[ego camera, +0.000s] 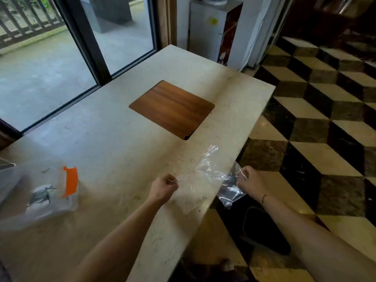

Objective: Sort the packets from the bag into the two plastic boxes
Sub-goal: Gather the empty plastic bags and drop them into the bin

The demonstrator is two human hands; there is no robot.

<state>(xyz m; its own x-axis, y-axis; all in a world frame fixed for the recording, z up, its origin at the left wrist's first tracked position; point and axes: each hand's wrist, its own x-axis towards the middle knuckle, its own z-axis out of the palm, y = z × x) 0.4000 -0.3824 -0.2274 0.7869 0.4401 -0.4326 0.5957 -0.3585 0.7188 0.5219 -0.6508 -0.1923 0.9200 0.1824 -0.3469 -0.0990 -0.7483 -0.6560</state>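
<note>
Head view of a pale, stone-topped surface (114, 143) seen from its near edge. A clear, crumpled plastic bag (211, 174) lies at about 5 o'clock, partly on the surface and partly hanging over its right-hand edge above the floor. The left hand (163, 187) has its grip curled into a fist, pinching the bag's left rim; the right hand (249, 183), beyond the surface edge, is likewise curled and pinches the bag's right rim, so the film is stretched between them. No packet can be made out inside the bag. At 9 o'clock stands a clear plastic box with an orange latch (40, 192); a grey-and-white packet (40, 197) lies inside it. The corner of a second clear plastic box (8, 176) shows at the frame's left edge. A brown wooden panel (172, 108) sits flush in the surface at 12 o'clock. A cube-patterned tiled floor (325, 119) fills the 3 o'clock side.
</note>
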